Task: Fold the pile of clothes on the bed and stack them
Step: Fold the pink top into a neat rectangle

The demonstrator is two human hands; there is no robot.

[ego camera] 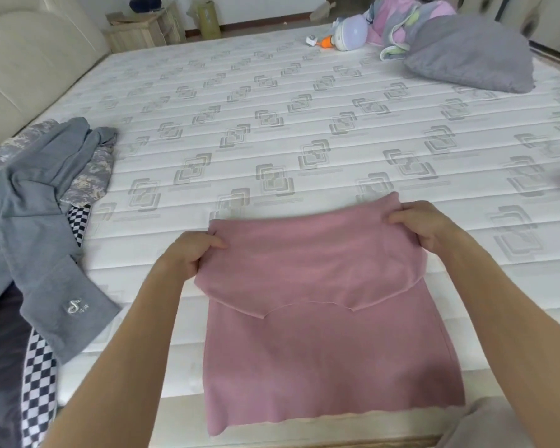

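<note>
- Pink garment (330, 350) lies at the near edge of the mattress (272, 124), its top part doubled toward the viewer.
- Left hand (191, 250) and right hand (424, 224) each grip a folded corner.
- Unfolded clothes pile (36, 202) sits left.

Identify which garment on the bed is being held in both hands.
The pink garment; the grey, camouflage and checkered ones lie untouched at left.

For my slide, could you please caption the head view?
Both hands, left and right, fold a pink garment on the mattress.
</note>
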